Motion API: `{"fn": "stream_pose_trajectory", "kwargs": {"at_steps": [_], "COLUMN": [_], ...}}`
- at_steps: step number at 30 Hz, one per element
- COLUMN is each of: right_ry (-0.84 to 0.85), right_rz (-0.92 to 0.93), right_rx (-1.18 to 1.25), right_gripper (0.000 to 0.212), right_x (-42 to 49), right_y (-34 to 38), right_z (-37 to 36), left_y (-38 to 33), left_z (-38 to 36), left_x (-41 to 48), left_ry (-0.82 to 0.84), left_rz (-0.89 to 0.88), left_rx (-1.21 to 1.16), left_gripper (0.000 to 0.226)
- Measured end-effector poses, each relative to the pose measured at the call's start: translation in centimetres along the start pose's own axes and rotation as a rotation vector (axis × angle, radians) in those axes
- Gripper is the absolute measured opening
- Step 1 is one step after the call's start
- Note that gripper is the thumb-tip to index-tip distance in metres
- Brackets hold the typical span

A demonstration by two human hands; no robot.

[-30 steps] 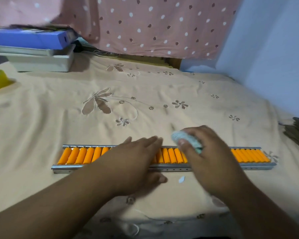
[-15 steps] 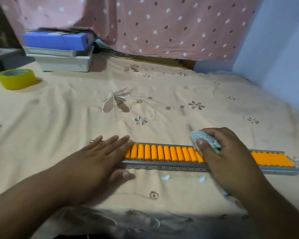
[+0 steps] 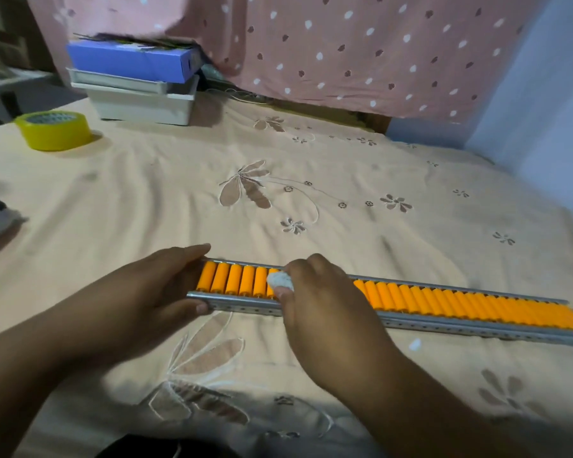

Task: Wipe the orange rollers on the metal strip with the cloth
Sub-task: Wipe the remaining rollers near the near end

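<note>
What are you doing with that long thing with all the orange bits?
A person is cleaning it. The left hand grips the left end of the metal strip on the bed sheet. The right hand presses a small white cloth onto the orange rollers near that end. Most rollers lie uncovered to the right.

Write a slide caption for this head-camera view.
Left hand steadies the metal strip; right hand presses cloth onto orange rollers.

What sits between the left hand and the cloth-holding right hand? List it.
Head view: six orange plastic rollers in the grey metal strip, between the left hand and the right hand holding the white cloth.
</note>
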State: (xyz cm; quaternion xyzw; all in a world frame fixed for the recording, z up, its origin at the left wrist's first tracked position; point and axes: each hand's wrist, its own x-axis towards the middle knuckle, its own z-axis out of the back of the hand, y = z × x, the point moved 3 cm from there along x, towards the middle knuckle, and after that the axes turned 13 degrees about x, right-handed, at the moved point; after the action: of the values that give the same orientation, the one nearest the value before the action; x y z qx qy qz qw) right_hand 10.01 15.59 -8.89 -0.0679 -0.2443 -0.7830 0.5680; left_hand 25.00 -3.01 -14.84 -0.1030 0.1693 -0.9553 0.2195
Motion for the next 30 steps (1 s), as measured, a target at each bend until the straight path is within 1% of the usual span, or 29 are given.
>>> {"fn": "stream_pose_trajectory", "kwargs": {"at_steps": [1,2,4,5,6,7,8,10,11,12,14,16,18,20,22,23,25,27,29,30], "right_ry": [0.065,0.161,0.293,0.276,0.204,0.132,0.048,-0.041,-0.038,0.018,0.080,0.106,0.114,0.225,0.354,0.359,0.251,0.125,0.065,0.071], "right_rz": [0.062,0.081,0.047,0.039,0.016,0.002,-0.058,-0.146,-0.123,-0.084,0.001,0.021,0.100,0.146,0.093,0.059,-0.016,-0.056,-0.022,0.016], "right_rx": [0.055,0.148,0.293,0.332,0.356,0.338,0.292,0.147,0.039,-0.049,-0.101,-0.018,0.058,0.207,0.385,0.443,0.455,0.366,0.230,0.172], "right_gripper": [0.009,0.013,0.020,0.019,0.017,0.016,0.016,0.018,0.016,0.013,0.021,0.019,0.014,0.014,0.014,0.015,0.018,0.021,0.022,0.021], "right_x": [0.2,0.3,0.6,1.0,1.4,2.1,2.8,3.6,3.9,3.8,3.0,2.8,2.8,2.6,2.6,2.9,4.1,5.7,7.0,7.3], "right_y": [0.9,1.5,1.5,1.3,0.6,-0.3,-1.5,-3.1,-3.1,-2.6,-0.9,1.0,2.8,4.2,4.4,3.9,2.3,1.0,0.9,1.3], "right_z": [-0.3,-0.8,-0.7,-0.2,0.5,1.0,1.6,1.7,1.2,0.3,-1.8,-2.8,-3.2,-3.4,-3.0,-2.7,-2.3,-2.4,-3.4,-4.1], "left_y": [-0.1,-0.3,-0.5,-0.4,-0.4,-0.2,-0.2,-0.1,0.0,0.0,0.0,0.2,0.2,0.3,0.5,0.6,0.6,0.6,0.6,0.7], "left_z": [0.1,0.4,0.8,0.7,0.7,0.5,0.5,0.3,0.2,0.3,0.3,0.1,-0.1,-0.4,-0.4,-0.4,-0.2,-0.2,-0.3,-0.2], "left_x": [0.0,-0.2,-0.2,-0.1,-0.2,0.0,0.0,0.1,0.2,0.2,0.2,0.4,0.5,0.4,0.3,0.3,0.4,0.6,0.6,0.6], "left_ry": [-0.025,-0.050,-0.077,-0.087,-0.086,-0.092,-0.088,-0.095,-0.102,-0.101,-0.095,-0.101,-0.113,-0.128,-0.143,-0.146,-0.146,-0.128,-0.118,-0.111], "left_rz": [-0.005,0.005,0.004,-0.011,-0.008,-0.014,-0.008,-0.016,-0.018,-0.021,-0.039,-0.049,-0.063,-0.084,-0.090,-0.088,-0.083,-0.084,-0.092,-0.093], "left_rx": [-0.009,-0.009,-0.025,-0.037,-0.031,-0.032,-0.032,-0.020,-0.015,-0.006,0.013,0.003,-0.028,-0.057,-0.067,-0.058,-0.016,0.014,0.013,-0.009], "left_gripper": [0.081,0.078,0.078,0.081,0.086,0.089,0.090,0.088,0.088,0.088,0.089,0.091,0.092,0.089,0.086,0.087,0.093,0.097,0.102,0.105]}}
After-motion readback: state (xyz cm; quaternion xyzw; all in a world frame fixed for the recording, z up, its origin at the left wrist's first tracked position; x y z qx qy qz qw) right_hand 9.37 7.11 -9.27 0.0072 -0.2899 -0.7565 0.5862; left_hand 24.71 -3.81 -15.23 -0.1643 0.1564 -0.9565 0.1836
